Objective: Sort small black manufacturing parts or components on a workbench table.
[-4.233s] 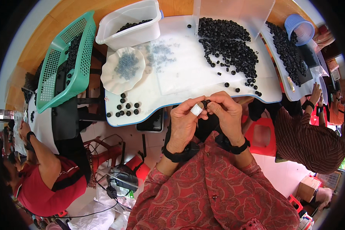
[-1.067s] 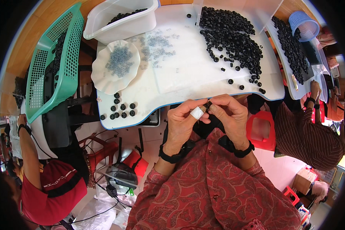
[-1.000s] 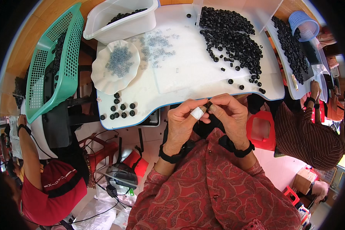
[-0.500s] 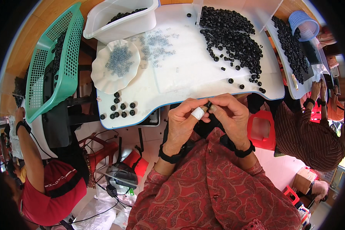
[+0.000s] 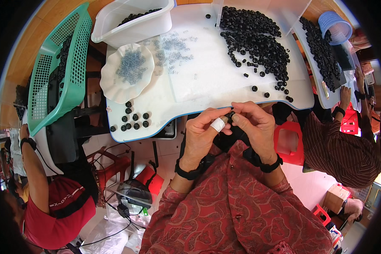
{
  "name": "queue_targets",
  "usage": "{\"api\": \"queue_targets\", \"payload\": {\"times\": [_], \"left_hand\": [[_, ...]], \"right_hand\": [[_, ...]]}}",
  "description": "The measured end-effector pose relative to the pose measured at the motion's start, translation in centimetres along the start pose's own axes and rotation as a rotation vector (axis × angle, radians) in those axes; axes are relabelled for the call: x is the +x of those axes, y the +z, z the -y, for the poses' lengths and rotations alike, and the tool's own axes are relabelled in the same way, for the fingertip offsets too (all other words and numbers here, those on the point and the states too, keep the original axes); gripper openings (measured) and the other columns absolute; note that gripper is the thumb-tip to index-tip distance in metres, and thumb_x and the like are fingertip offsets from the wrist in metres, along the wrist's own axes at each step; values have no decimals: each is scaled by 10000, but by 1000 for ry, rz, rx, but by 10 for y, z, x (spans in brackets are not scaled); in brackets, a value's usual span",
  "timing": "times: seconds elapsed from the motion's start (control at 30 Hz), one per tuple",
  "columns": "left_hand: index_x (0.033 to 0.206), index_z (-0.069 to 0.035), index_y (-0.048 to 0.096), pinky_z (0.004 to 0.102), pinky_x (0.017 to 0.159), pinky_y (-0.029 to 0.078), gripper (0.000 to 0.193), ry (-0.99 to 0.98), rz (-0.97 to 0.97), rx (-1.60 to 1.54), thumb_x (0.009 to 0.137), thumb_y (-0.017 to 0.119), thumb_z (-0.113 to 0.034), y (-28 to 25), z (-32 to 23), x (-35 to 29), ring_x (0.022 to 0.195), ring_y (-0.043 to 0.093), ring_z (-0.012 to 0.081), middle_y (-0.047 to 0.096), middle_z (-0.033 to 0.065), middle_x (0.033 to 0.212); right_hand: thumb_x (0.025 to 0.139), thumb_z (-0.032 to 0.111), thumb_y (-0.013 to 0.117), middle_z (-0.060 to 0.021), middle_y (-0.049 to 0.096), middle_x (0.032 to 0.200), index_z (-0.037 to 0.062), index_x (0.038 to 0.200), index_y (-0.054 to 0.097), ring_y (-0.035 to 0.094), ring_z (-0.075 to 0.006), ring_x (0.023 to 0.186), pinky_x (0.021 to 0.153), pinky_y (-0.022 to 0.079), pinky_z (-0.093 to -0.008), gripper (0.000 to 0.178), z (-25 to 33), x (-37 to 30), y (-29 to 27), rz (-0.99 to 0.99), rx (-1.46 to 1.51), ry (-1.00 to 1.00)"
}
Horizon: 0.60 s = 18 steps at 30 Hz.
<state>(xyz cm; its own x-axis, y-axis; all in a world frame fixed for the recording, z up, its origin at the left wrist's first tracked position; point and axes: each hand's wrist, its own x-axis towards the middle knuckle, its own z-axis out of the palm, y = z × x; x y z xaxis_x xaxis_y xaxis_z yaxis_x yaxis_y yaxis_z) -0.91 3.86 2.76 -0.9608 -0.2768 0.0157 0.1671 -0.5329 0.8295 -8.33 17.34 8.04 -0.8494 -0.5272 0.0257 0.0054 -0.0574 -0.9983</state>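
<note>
Just off the front edge of the white table, my left hand [image 5: 200,132] and my right hand [image 5: 258,129] meet fingertip to fingertip around a small black round part [image 5: 231,113]. Both pinch it; my fingers cover most of its shape. White tape [image 5: 218,124] wraps the left thumb. To the left of my hands, several black round pieces [image 5: 136,126] sit spaced apart on the table corner. Behind them stands a scalloped white plate [image 5: 109,86] holding a pile of tiny springs [image 5: 132,67]. More loose springs [image 5: 173,53] are scattered beside it.
A large heap of black pieces [image 5: 258,46] covers the table's right side [image 5: 207,80]. At the back left stands a white tub [image 5: 137,31], with a green basket [image 5: 78,63] further left. Co-workers sit on both sides; a red stool [image 5: 288,144] is at my right.
My fingers have shifted slightly around the black part, the right fingertips lifting a little. A co-worker's hands on the right have moved apart.
</note>
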Motion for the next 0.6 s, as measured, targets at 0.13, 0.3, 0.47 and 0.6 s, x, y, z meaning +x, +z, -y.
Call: {"api": "queue_targets", "payload": {"times": [0.13,0.3,0.47,0.6], "left_hand": [[1160,37,625,251,698,576,260,-45,-15,-129,914,543,27,1,1,-1,832,645,138,638,95,1004],[1164,52,614,251,692,573,260,-71,-30,-198,914,561,0,1,2,0,832,649,133,662,101,1004],[1155,53,618,248,696,571,252,-58,-24,-223,915,575,-11,2,3,0,833,650,135,657,101,1006],[1148,46,626,244,692,570,244,-49,-32,-201,916,570,-3,3,2,1,827,648,138,646,96,1001]], "right_hand": [[898,-24,605,-49,664,900,-32,1073,625,625,-88,807,738,509,-214,176,-7,1,-3,17,-39,-17],[899,-26,601,-53,670,895,-32,1045,622,626,-88,804,742,511,-216,148,-4,0,-1,6,41,17],[892,-37,604,-57,671,892,-31,1024,618,629,-91,801,732,516,-219,132,-4,0,0,-5,3,-2],[889,-42,608,-61,670,891,-31,1015,613,633,-94,799,724,519,-220,127,-6,0,-1,-10,-63,-38]]}}
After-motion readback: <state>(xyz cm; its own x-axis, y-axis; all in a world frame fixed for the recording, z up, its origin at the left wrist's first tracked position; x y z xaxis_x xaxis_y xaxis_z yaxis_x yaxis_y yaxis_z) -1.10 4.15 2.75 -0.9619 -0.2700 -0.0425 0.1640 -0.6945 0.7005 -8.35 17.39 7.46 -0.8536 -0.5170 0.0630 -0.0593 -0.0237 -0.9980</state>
